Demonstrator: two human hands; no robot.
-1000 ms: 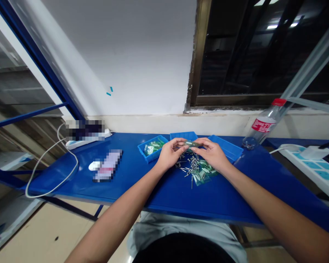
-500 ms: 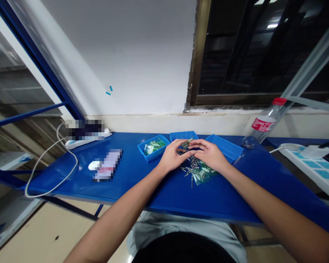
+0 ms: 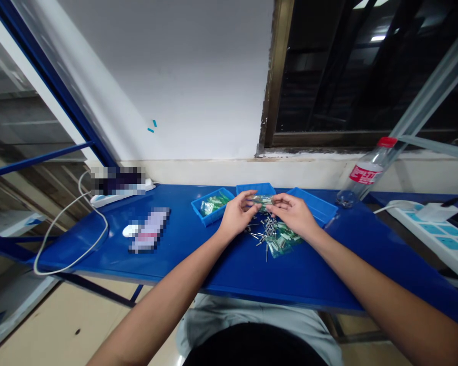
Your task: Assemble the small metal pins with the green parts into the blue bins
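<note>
My left hand (image 3: 236, 216) and my right hand (image 3: 294, 213) meet above the blue table (image 3: 229, 259), both pinching a small green circuit board (image 3: 261, 200) held level between their fingertips. Just beneath them lies a pile of small metal pins and green boards (image 3: 275, 236). A blue bin (image 3: 212, 205) with green boards in it sits left of my left hand. Behind my hands stands another blue bin (image 3: 255, 189), and a third blue bin (image 3: 316, 206) lies to the right of my right hand.
A clear plastic bottle with a red cap (image 3: 366, 175) leans at the back right. A white power strip (image 3: 435, 236) lies at the right edge. At the left are a white mouse (image 3: 131, 231), a white cable (image 3: 66, 229) and another power strip (image 3: 118, 194).
Half a second ago my right hand was reaching flat over the pile while the left held the board tilted; now both hands pinch the board level above the pile.
</note>
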